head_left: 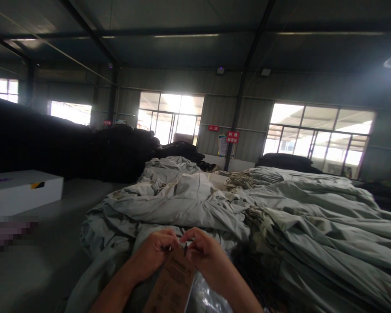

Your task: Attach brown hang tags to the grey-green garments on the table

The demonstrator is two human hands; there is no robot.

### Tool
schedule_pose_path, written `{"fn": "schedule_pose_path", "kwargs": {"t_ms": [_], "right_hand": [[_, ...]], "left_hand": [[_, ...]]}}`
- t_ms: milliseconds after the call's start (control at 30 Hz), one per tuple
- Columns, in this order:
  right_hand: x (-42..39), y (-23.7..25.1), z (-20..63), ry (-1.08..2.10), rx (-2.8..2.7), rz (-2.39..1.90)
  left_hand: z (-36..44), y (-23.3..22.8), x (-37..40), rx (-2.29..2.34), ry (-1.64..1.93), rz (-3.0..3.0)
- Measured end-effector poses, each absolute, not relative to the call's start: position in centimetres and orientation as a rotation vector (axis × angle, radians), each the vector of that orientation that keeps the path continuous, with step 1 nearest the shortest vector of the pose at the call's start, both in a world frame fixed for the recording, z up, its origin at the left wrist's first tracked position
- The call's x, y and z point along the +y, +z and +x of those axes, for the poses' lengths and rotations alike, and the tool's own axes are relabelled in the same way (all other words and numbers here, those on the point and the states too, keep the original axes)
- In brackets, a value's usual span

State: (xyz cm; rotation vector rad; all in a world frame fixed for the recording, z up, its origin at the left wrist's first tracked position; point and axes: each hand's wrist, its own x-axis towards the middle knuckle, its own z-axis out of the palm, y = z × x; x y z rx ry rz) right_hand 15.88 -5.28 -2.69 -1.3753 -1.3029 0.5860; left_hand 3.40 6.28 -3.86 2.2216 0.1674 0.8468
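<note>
Low in view, above heaped grey-green cloth (189,204), the left hand (154,252) and right hand (203,252) pinch a small dark fastener (184,248) atop a flat brown printed cardboard tag (172,284); both hands' fingers closed on it.

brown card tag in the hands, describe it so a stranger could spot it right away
Start at the big heap of grey-green fabric. At its near edge the left hand and right hand meet; the brown card tag hangs below them, the only flat printed brown piece among soft cloth.
</note>
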Motion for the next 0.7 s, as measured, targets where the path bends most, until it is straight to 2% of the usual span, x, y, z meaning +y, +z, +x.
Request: {"fn": "schedule_pose_path", "kwargs": {"t_ms": [233,467,600,700], "right_hand": [[-3.9,-3.6,15.8,0.693,-1.278,-1.412],[-5.0,-2.3,15.1,0.169,-1.714,-1.442],[-4.3,-2.3,15.6,0.125,-1.535,-1.405],[-3.4,-3.1,17.3,0.264,-1.271,-1.299]], "left_hand": [[3.2,-4.1,7.2,0.260,0.820,2.567],[2.8,-3.7,6.9,0.236,0.815,2.372],[2.7,-4.0,7.4,0.215,0.969,2.377],[3.1,-4.6,8.1,0.412,1.115,2.463]]}}
